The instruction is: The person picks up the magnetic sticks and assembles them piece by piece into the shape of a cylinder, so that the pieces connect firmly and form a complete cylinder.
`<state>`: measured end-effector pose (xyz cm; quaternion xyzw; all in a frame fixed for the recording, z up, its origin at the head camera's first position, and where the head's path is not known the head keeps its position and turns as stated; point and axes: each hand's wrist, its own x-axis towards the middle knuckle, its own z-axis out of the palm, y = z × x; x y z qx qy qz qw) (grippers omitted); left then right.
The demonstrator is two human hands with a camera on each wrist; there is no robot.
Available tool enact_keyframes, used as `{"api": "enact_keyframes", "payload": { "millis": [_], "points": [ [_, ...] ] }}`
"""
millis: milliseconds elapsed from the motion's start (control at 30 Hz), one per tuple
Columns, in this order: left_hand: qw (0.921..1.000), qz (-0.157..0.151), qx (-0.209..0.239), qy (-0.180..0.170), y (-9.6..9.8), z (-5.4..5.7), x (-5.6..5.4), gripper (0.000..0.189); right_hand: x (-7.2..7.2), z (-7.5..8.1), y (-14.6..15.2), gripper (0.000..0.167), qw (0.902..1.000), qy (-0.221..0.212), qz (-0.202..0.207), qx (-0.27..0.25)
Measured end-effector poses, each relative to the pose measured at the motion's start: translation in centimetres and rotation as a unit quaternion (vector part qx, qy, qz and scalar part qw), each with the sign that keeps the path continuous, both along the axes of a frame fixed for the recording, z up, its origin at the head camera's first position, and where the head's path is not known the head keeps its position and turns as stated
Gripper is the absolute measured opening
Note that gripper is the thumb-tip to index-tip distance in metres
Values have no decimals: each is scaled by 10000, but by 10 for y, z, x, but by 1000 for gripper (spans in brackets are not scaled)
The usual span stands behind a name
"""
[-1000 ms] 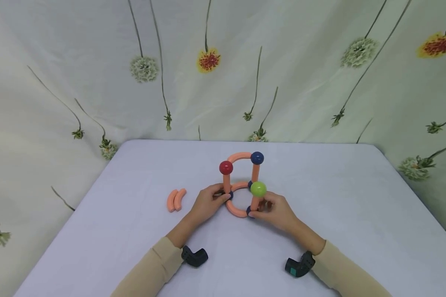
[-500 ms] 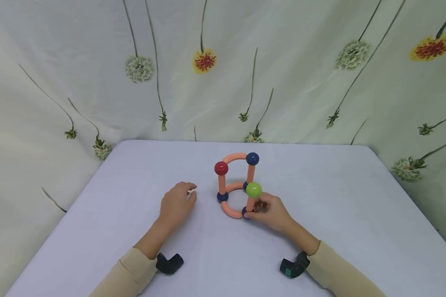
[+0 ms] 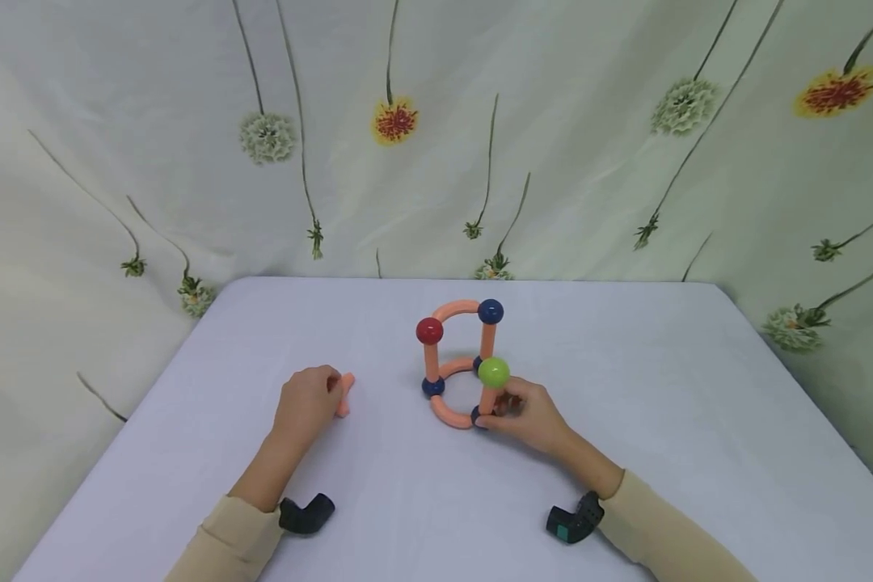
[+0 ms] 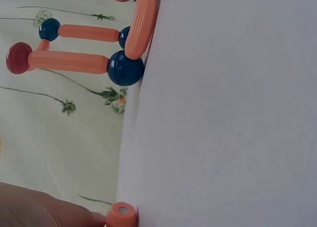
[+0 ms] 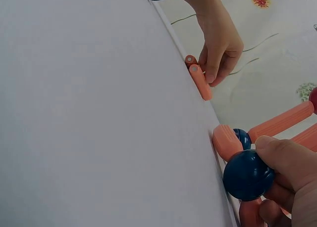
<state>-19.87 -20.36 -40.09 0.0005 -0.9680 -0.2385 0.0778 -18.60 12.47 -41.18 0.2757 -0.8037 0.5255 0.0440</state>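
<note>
A magnetic ball-and-stick frame (image 3: pixel 432 364) stands on the table, made of orange rods and navy balls with a red ball (image 3: pixel 429 331) and a lime-green ball (image 3: pixel 494 373) on top. My right hand (image 3: pixel 531 416) grips its front right corner, thumb against the lower navy ball (image 5: pixel 248 175) and fingers behind the upright rod. Off to the left, my left hand (image 3: pixel 309 404) has its fingers curled at two loose curved orange rods (image 3: pixel 345 392), pinching one whose body the hand partly covers. The other rod (image 5: pixel 201 83) lies beside the thumb in the right wrist view.
The white-covered table (image 3: pixel 626 364) extends around both hands, with a flower-printed cloth (image 3: pixel 589 162) hanging behind its far edge. Black wrist cameras (image 3: pixel 306 514) sit on both wrists near the sleeves.
My left hand has let go of the frame and moved left to the loose curved rods, shifting them slightly. The right hand keeps its grip on the frame's corner.
</note>
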Motion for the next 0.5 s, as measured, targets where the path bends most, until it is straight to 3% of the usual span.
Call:
{"api": "enact_keyframes", "payload": {
  "millis": [167,500],
  "points": [
    [9995,-45,-195,-259,-1,1,0,25,0,1,-2,21,10000,-9,-32,48],
    [9990,-43,-448,-58,4,-4,-1,23,3,3,-2,21,9999,39,-93,113]
  ]
}}
